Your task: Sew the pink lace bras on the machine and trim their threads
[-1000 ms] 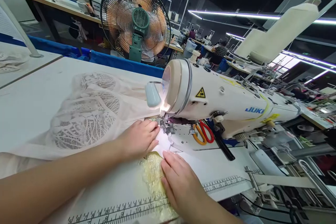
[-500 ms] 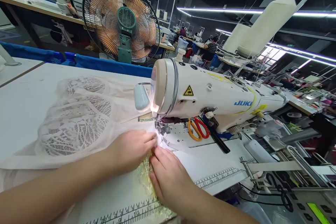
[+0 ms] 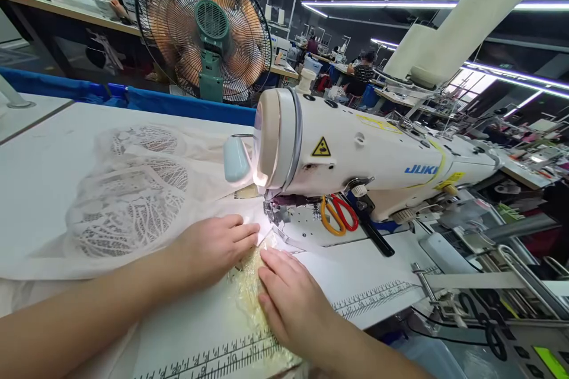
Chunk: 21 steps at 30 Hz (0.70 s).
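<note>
In front of the sewing machine's presser foot (image 3: 272,211), my left hand (image 3: 217,247) lies on sheer white fabric (image 3: 208,201), its fingers stretched out and its thumb hidden. My right hand (image 3: 293,296) rests flat with extended fingers along the right edge of a shiny pale yellow lace strip (image 3: 251,284). The strip runs from near the foot toward me, between the hands. White fabric with leaf-like lace panels (image 3: 133,219) spreads to the left of the white sewing machine (image 3: 351,157).
Scissors with orange and red handles (image 3: 340,215) lie beneath the machine arm. A ruler scale (image 3: 226,355) marks the table's front. A large fan (image 3: 208,29) stands behind, and thread cones (image 3: 466,23) rise at the right. A person (image 3: 362,74) sits far back.
My hands have moved apart from their close meeting at the foot, uncovering more of the yellow lace strip. The whole view has shifted slightly.
</note>
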Each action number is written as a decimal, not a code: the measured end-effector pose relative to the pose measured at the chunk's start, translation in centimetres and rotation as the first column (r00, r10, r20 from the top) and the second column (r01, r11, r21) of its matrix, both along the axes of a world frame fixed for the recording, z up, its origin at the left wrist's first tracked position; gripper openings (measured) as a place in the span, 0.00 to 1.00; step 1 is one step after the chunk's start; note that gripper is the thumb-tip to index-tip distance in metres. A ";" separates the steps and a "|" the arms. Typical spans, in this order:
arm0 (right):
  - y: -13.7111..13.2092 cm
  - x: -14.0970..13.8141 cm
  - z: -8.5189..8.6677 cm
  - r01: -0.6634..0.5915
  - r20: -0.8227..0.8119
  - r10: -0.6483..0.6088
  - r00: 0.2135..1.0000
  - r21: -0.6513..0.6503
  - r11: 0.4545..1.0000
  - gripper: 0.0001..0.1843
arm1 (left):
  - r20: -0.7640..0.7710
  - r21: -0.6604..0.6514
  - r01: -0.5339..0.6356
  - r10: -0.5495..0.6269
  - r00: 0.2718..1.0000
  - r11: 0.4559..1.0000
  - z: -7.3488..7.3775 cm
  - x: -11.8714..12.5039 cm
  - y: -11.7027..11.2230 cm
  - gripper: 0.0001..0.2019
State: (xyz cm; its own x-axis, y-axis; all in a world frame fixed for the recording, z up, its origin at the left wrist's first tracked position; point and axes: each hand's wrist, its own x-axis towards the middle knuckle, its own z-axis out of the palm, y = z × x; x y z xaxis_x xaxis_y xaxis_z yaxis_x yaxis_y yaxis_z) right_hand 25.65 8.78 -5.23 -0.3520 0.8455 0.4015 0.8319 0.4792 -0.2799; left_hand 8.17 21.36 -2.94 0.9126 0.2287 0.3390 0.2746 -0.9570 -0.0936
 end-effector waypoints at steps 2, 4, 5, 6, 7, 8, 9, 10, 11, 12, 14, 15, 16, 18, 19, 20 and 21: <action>0.0 0.0 0.0 -0.004 -0.010 0.004 1.000 -0.008 1.000 0.16 | -0.030 0.033 0.052 -0.051 0.998 0.998 0.1 -0.2 0.5 0.15; 0.1 0.0 0.0 -0.006 -0.020 0.005 1.000 -0.009 1.000 0.16 | -0.037 0.039 0.063 -0.062 0.997 0.997 0.1 -0.3 1.0 0.15; 0.1 0.0 0.0 -0.008 -0.021 0.008 1.000 -0.012 1.000 0.16 | -0.042 0.031 0.065 -0.063 0.997 0.997 0.2 -0.4 1.1 0.15; 0.1 0.1 0.0 -0.011 -0.020 0.011 1.000 -0.015 1.000 0.16 | -0.049 0.017 0.064 -0.063 0.997 0.998 0.2 -0.5 1.2 0.15; 0.1 0.1 0.0 -0.013 -0.019 0.013 1.000 -0.019 1.000 0.16 | -0.053 0.002 0.066 -0.065 0.996 0.998 0.2 -0.5 1.3 0.15; 0.1 0.1 -0.1 -0.013 -0.019 0.012 1.000 -0.021 1.000 0.16 | -0.055 -0.015 0.072 -0.073 0.996 0.997 0.2 -0.6 1.4 0.16; 0.1 0.1 -0.1 -0.011 -0.019 0.011 1.000 -0.023 1.000 0.16 | -0.056 -0.033 0.077 -0.079 0.995 0.996 0.2 -0.7 1.4 0.16; 0.1 0.1 -0.1 -0.009 -0.020 0.008 1.000 -0.023 1.000 0.16 | -0.063 -0.052 0.078 -0.081 0.995 0.996 0.2 -0.7 1.4 0.16; 0.0 0.1 -0.1 -0.003 -0.024 0.002 1.000 -0.023 1.000 0.15 | -0.076 -0.069 0.076 -0.081 0.994 0.995 0.3 -0.7 1.4 0.16; 0.0 0.1 -0.1 0.002 -0.027 -0.002 1.000 -0.024 1.000 0.15 | -0.092 -0.084 0.072 -0.079 0.993 0.994 0.3 -0.8 1.5 0.16; 0.0 0.1 -0.1 0.006 -0.033 -0.007 0.999 -0.033 0.999 0.15 | -0.133 -0.108 0.059 -0.074 0.988 0.992 0.5 -0.8 1.5 0.17; -0.1 0.0 -0.1 0.006 -0.035 -0.008 0.999 -0.039 0.999 0.15 | -0.148 -0.116 0.054 -0.071 0.987 0.992 0.6 -0.8 1.5 0.17; -0.1 0.0 -0.1 0.006 -0.036 -0.008 0.999 -0.045 0.999 0.15 | -0.158 -0.123 0.050 -0.069 0.985 0.991 0.6 -0.7 1.5 0.17; -0.2 0.0 -0.1 0.005 -0.032 -0.007 0.999 -0.057 0.998 0.16 | -0.161 -0.126 0.038 -0.059 0.985 0.991 0.7 -0.7 1.6 0.18; -0.2 0.0 0.0 0.004 -0.028 -0.006 1.000 -0.061 0.998 0.15 | -0.157 -0.124 0.033 -0.052 0.986 0.992 0.7 -0.6 1.7 0.18; -0.2 0.0 0.0 0.001 -0.025 -0.002 1.000 -0.064 0.998 0.15 | -0.151 -0.120 0.031 -0.049 0.987 0.992 0.7 -0.6 1.9 0.18; -0.1 0.0 0.0 -0.003 -0.022 0.001 1.000 -0.065 0.998 0.15 | -0.140 -0.116 0.030 -0.046 0.989 0.993 0.6 -0.6 2.1 0.18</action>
State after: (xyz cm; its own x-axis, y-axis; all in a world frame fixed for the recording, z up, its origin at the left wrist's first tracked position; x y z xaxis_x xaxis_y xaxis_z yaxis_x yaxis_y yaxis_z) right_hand 25.68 8.64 -5.21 -0.3454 0.8693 0.3536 0.8240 0.4612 -0.3290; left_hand 7.60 23.45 -2.29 0.9583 0.2227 0.1791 0.2297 -0.9731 -0.0195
